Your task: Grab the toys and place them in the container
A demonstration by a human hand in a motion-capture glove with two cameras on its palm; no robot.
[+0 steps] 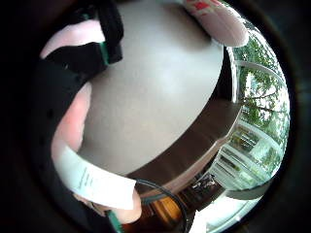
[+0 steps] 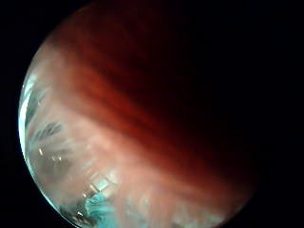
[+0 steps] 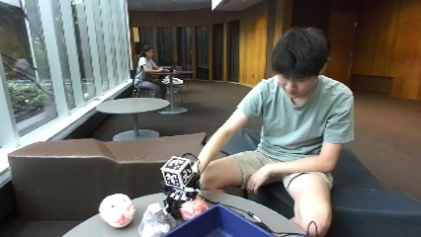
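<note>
In the outside view my gloved right hand (image 3: 179, 196) is low over the round grey table (image 3: 92, 228), fingers curled round a small pink plush toy (image 3: 194, 208). That toy fills the thumb side palm view as a red and pink fuzzy mass (image 2: 142, 133). A round pink-and-white plush toy (image 3: 117, 210) lies on the table to the hand's left, and shows again at the edge of the little finger side view (image 1: 218, 19). A grey-white toy (image 3: 154, 222) lies just beside the hand. The blue container (image 3: 217, 226) stands at the table's near edge, right of the hand.
A brown padded bench (image 3: 85, 168) runs behind the table. The table's rounded edge (image 1: 194, 160) is close to the hand on the window side. The person's bare left hand (image 3: 258, 175) rests on a thigh. Bare tabletop (image 1: 155, 97) lies under the palm.
</note>
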